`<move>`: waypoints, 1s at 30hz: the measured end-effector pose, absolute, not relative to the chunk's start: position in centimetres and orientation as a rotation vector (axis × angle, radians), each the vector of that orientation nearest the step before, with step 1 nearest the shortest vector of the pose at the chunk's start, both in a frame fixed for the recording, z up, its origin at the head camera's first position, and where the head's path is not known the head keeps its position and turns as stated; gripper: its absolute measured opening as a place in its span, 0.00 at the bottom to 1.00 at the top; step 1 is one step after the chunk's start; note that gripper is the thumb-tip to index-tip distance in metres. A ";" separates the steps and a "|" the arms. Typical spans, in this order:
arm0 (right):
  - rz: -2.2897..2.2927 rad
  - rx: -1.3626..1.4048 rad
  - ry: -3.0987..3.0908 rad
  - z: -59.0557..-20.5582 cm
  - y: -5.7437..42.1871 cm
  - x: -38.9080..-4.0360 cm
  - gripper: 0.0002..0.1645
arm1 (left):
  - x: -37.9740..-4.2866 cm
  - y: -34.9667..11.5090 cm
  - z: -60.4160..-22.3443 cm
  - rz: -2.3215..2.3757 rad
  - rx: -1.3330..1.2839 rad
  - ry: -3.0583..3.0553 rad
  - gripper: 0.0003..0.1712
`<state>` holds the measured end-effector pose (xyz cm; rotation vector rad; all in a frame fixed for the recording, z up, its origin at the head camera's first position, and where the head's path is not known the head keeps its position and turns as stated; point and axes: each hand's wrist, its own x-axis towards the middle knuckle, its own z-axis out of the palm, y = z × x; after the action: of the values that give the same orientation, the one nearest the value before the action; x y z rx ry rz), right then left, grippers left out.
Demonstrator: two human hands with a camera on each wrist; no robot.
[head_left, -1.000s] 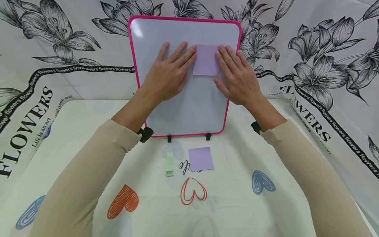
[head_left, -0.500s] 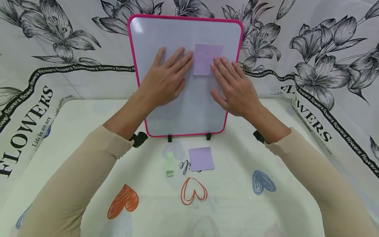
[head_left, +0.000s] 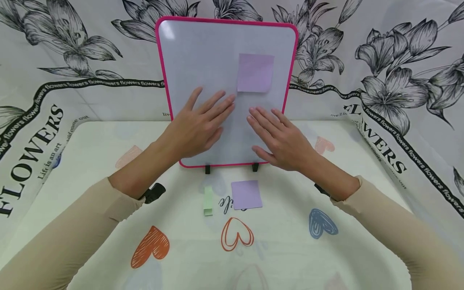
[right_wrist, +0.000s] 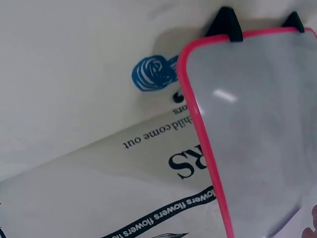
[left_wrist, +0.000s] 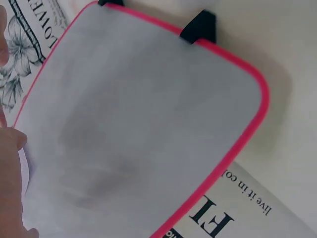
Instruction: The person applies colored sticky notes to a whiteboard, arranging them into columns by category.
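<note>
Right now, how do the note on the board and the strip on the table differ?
The note is purple; the strip is green. The note is nearly square; the strip is long and narrow. The note sits on the board; the strip lies on the table. Neither shows writing.

From the head view I can't tell whether the left hand (head_left: 197,131) or right hand (head_left: 279,141) touches the whiteboard (head_left: 217,66), whose lower right corner the right hand hides from me. The lower purple note (head_left: 247,195) covers part of a printed word (head_left: 226,204). My left wrist view crops the left hand at its left edge.
</note>
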<state>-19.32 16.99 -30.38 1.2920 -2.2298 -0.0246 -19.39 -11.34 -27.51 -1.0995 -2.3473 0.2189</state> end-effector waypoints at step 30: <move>0.118 1.774 -2.500 -39.0 19.5 -13.0 0.38 | -13.5 -11.8 -38.0 0.123 -1.583 -2.624 0.30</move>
<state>-13.05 19.47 -38.95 1.7744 -2.5000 0.1176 -13.47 -11.81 -38.01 -1.5828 -2.6238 0.1225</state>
